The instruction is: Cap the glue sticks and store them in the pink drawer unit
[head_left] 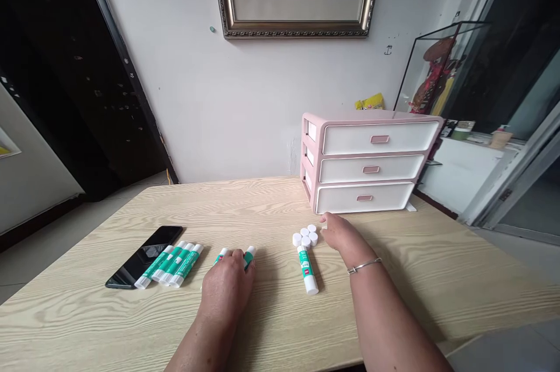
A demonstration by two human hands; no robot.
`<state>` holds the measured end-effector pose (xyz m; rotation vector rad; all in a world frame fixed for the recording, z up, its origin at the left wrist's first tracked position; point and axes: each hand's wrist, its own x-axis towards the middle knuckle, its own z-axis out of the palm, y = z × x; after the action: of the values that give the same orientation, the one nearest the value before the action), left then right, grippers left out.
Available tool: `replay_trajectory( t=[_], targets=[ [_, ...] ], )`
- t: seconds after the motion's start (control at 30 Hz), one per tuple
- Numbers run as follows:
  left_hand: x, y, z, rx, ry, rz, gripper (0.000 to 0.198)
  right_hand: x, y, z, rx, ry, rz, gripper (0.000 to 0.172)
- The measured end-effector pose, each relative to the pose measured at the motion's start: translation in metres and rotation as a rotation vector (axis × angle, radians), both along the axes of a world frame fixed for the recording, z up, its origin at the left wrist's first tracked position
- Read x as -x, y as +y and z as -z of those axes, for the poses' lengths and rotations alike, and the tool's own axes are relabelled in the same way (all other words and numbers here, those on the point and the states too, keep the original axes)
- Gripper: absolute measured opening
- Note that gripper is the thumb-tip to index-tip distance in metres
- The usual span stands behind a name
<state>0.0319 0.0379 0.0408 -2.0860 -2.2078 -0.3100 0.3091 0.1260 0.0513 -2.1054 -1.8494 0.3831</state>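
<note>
Left hand [225,287] is curled over two glue sticks [222,255] at bottom centre; fingers together, can't tell if clamped. Right hand [343,238] has fingers [327,221] together, just beside a cluster of white caps [305,238], right of centre. One stick [307,271] lies below them, four more [170,264] left, by a phone [144,256]. Sticks should be light, stiff, slick - take by the barrel. Caps likely roll.
</note>
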Motion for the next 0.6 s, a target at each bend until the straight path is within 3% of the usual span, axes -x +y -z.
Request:
replay_trajectory(
  t=[0.3,0.4,0.5,0.6],
  targets=[
    [0.014,0.005,-0.001,-0.060,0.039,-0.008,0.027,0.003,0.008,0.010,-0.052,0.063,-0.103,0.043],
    [0.018,0.004,-0.005,-0.054,0.029,-0.052,0.027,0.004,0.005,-0.001,-0.115,0.059,-0.053,0.039],
    [0.022,0.003,-0.008,-0.045,0.018,-0.102,0.028,0.010,-0.006,-0.019,-0.189,0.078,-0.003,0.023],
    [0.026,0.004,-0.010,-0.036,0.016,-0.129,0.028,0.020,-0.020,-0.030,-0.151,0.167,-0.094,0.012]
  ],
)
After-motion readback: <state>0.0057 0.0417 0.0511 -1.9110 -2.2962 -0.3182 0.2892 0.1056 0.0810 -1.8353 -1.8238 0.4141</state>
